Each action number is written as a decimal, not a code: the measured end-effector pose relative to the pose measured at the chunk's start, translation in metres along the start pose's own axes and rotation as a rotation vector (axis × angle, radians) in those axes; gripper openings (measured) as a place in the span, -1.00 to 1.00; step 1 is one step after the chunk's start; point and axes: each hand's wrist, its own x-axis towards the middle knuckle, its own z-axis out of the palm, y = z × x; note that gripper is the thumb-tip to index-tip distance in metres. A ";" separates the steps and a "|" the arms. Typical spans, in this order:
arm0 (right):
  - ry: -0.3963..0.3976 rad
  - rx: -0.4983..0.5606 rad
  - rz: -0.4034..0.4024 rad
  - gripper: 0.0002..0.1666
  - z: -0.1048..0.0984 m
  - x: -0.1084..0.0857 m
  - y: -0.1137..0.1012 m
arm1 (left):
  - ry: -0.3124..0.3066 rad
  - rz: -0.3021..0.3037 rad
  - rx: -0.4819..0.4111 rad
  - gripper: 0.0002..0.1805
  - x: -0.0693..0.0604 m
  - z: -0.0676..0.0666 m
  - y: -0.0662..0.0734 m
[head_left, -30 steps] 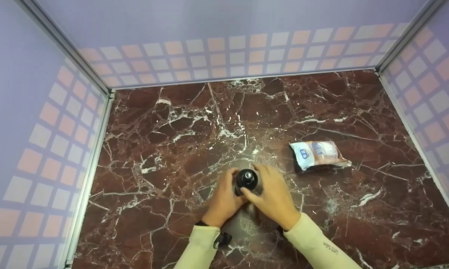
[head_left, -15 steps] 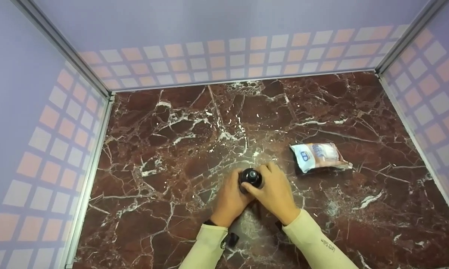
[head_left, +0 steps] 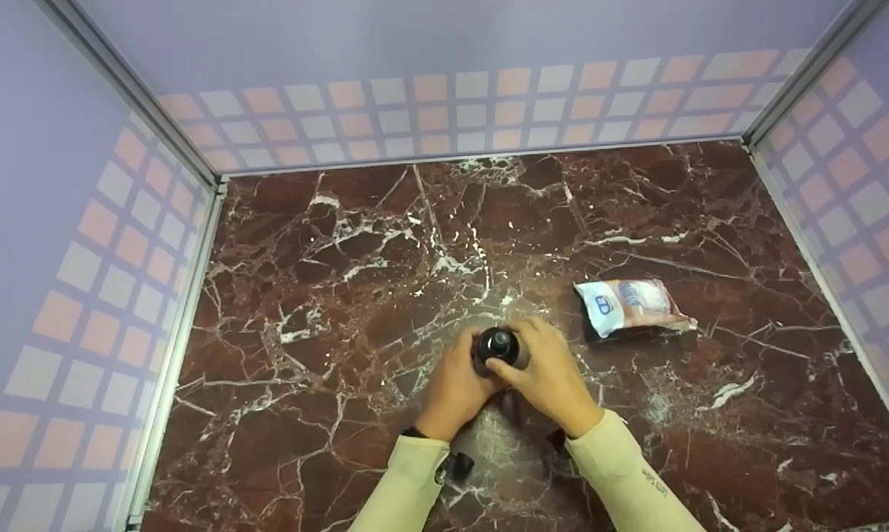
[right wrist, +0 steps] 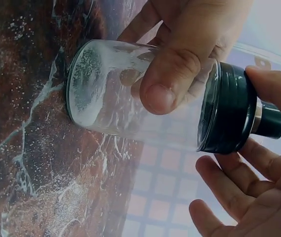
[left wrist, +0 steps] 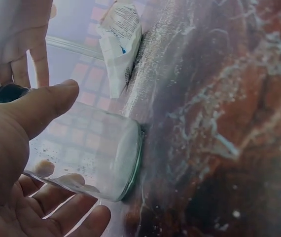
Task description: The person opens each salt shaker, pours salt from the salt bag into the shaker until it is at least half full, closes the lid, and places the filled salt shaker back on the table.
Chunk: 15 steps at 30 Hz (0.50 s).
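Note:
A clear glass jar [right wrist: 116,123] with a black lid [head_left: 499,344] is upright, its base at the marble-patterned table. White powder shows near its bottom in the right wrist view. My left hand [head_left: 455,388] holds the glass body, thumb on one side and fingers round the other. With thumb and fingers, my right hand [head_left: 551,380] grips the black lid, which has a narrow knob on top [right wrist: 271,121]. The lid sits on the jar's mouth. In the left wrist view the lid is mostly hidden behind my left thumb [left wrist: 47,106].
A white and orange plastic packet [head_left: 632,307] lies to the right of the jar. White specks and powdery patches are scattered over the dark red table [head_left: 304,414]. Tiled lilac walls [head_left: 444,111] border its back and both sides.
The jar and my left hand have shifted slightly right since the first frame. My right hand stays at the lid, its thumb slightly moved. The packet has not moved.

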 end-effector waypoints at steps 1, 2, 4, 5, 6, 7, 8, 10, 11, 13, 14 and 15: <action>-0.008 0.018 0.000 -0.30 -0.001 0.000 0.001 | -0.008 -0.010 -0.009 -0.19 0.000 0.000 0.000; -0.016 0.036 0.000 -0.26 -0.001 -0.001 0.003 | -0.015 -0.020 -0.018 -0.18 -0.001 0.001 0.000; -0.033 0.077 0.003 -0.19 -0.003 -0.001 0.006 | -0.023 -0.037 -0.026 -0.15 -0.001 0.002 0.000; -0.040 0.100 0.005 -0.16 -0.003 -0.001 0.007 | -0.025 -0.043 -0.026 -0.13 -0.002 0.003 0.001; -0.045 0.118 0.006 -0.14 -0.004 -0.002 0.008 | -0.031 -0.047 -0.024 -0.12 -0.002 0.003 0.001; -0.051 0.134 0.006 -0.12 -0.005 -0.002 0.009 | -0.034 -0.044 -0.022 -0.12 -0.002 0.003 0.001; -0.056 0.147 0.003 -0.11 -0.005 -0.001 0.010 | -0.039 -0.039 -0.019 -0.12 -0.001 0.003 0.001; -0.070 0.166 -0.007 -0.11 -0.006 0.000 0.012 | -0.058 -0.018 -0.020 -0.12 0.001 0.000 0.001; -0.080 0.171 -0.017 -0.11 -0.007 0.001 0.013 | -0.073 -0.004 -0.026 -0.12 0.002 -0.001 0.000; -0.102 0.172 -0.035 -0.13 -0.009 0.003 0.015 | -0.104 0.030 -0.050 -0.12 0.005 -0.005 -0.002; -0.113 0.175 -0.045 -0.14 -0.009 0.003 0.015 | -0.123 0.040 -0.065 -0.12 0.007 -0.008 -0.003; -0.121 0.171 -0.053 -0.15 -0.010 0.004 0.016 | -0.141 0.053 -0.085 -0.12 0.008 -0.010 -0.004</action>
